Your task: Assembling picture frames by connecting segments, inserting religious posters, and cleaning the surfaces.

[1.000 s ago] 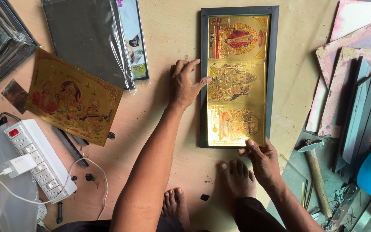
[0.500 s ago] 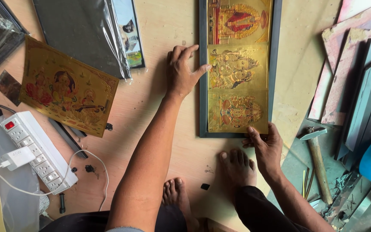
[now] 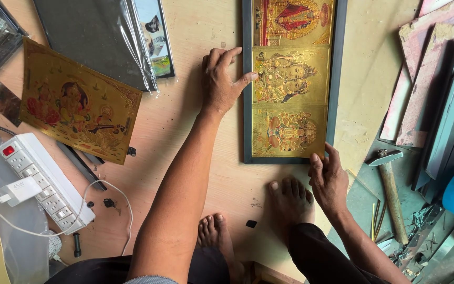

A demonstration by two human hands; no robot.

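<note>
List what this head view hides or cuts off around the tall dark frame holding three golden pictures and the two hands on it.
- Tall dark frame: its top runs past the upper edge.
- Right hand: fingertips hidden behind the frame's lower corner.
- Wooden-handled hammer: handle end lost among scraps.
- Left hand: palm hidden, only its back shows.

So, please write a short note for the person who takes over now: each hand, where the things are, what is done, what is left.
Left hand: open, thumb against the left edge of the dark frame.
Right hand: open, fingertips at the frame's bottom right corner.
Frame lies flat on the wooden floor, three golden pictures inside, stacked.
Loose golden print to the left; hammer to the right.
Done: pictures sit in the frame.
Left: cannot tell if they are fixed.
</note>
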